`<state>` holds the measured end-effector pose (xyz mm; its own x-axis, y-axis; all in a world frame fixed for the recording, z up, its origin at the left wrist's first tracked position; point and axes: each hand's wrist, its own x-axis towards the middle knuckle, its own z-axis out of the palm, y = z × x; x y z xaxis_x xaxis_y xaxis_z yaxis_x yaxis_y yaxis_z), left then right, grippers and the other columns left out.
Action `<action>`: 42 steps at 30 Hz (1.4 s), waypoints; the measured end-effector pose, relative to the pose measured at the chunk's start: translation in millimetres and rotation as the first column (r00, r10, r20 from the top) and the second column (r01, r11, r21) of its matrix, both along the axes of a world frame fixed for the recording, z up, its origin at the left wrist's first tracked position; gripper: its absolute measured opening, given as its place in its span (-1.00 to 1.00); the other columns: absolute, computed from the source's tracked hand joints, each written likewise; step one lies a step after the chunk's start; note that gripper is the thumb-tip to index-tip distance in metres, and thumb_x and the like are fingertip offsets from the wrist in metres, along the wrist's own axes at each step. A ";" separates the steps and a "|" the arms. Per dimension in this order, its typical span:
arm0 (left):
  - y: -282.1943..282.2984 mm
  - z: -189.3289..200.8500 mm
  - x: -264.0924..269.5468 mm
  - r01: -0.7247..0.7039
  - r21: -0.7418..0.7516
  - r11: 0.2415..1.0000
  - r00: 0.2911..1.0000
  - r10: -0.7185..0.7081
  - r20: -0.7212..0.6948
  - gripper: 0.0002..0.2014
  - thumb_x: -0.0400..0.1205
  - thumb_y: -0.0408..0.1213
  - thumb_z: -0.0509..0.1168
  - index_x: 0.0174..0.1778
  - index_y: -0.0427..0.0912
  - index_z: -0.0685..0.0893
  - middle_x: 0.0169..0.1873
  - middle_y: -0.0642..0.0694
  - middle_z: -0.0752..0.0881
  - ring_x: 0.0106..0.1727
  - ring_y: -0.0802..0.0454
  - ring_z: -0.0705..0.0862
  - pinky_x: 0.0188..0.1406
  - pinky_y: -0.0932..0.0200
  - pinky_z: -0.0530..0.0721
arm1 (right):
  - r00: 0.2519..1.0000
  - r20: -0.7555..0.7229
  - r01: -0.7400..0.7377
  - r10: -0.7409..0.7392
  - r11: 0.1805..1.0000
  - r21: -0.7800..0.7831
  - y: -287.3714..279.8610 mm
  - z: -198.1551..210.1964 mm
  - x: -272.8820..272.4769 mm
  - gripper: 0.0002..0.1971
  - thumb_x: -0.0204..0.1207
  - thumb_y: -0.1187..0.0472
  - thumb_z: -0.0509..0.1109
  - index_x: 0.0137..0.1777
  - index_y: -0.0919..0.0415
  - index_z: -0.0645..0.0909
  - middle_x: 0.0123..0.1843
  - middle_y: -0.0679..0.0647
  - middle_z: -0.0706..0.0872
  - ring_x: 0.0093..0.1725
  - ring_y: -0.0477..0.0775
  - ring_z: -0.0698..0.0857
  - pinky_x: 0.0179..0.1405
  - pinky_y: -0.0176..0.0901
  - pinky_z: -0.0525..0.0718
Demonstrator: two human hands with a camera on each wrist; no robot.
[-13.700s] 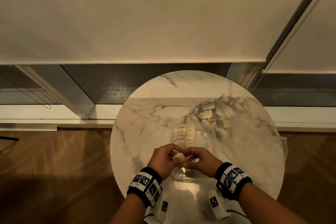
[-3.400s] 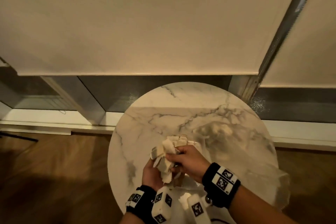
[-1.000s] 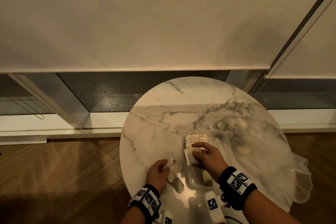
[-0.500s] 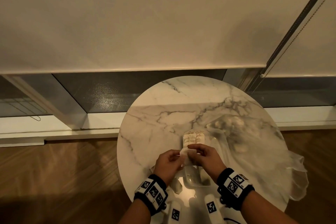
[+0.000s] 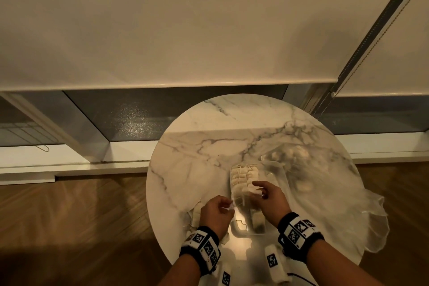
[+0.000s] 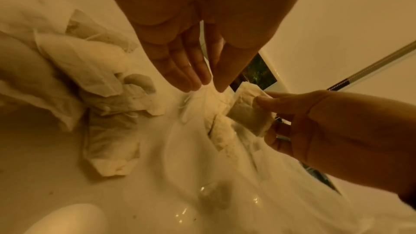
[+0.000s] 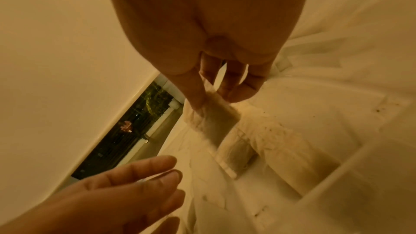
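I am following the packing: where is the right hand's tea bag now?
Head view, right of centre: the right hand pinches the tea bag over the clear box, just nearer than the packed row.

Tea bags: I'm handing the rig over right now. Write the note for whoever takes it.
Right hand: pinches one tea bag over the container, next to the packed rows at its far end.
Left hand: open, fingers straight, at the container's left edge.
Done: far end filled.
Left: seat the held bag, then pack the loose bags lying on the table left of the container. A few more seem to show through the plastic bag.
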<state>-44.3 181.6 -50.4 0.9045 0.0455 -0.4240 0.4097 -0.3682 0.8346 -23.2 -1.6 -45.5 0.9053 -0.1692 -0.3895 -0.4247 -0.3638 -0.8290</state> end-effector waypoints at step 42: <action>-57.9 0.3 -4.5 0.376 0.724 0.579 0.813 -0.581 0.043 -0.72 0.65 -0.12 0.11 0.15 -0.03 0.66 0.08 -0.07 0.71 0.12 -0.08 0.64 0.25 -0.01 0.54 | 0.915 -0.066 -0.395 0.397 0.854 -0.340 -39.8 1.1 43.7 -0.94 0.37 0.18 0.56 -0.22 0.02 0.73 -0.21 -0.08 0.76 -0.15 -0.08 0.71 -0.18 -0.37 0.59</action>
